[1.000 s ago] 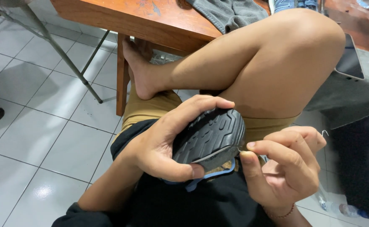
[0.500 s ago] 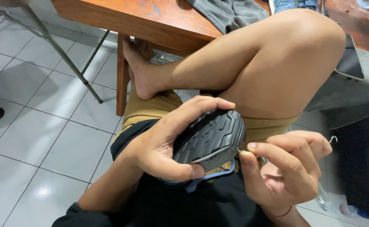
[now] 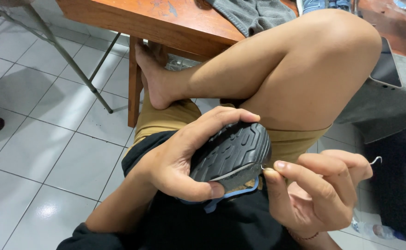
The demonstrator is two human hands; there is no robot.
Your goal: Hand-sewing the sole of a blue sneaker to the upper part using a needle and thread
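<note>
My left hand (image 3: 184,153) grips a shoe turned sole-up, its black ridged sole (image 3: 233,153) facing me and a blue edge showing underneath. My right hand (image 3: 316,192) pinches a thin metal hooked needle (image 3: 375,160) between thumb and fingers, its tip touching the sole's right edge where the sole meets the upper. The needle's curved end sticks out past my fingers on the right. My crossed bare leg (image 3: 277,69) lies just behind both hands.
A wooden table (image 3: 166,23) stands ahead with a grey cloth (image 3: 254,14) on it. A phone (image 3: 385,65) lies on a grey surface at right. A folding metal leg (image 3: 69,60) crosses the white tiled floor at left. A plastic bottle (image 3: 374,229) lies on the floor at lower right.
My right hand has shifted slightly right and up, drawing the hooked needle outward. The left hand and shoe have stayed put.
</note>
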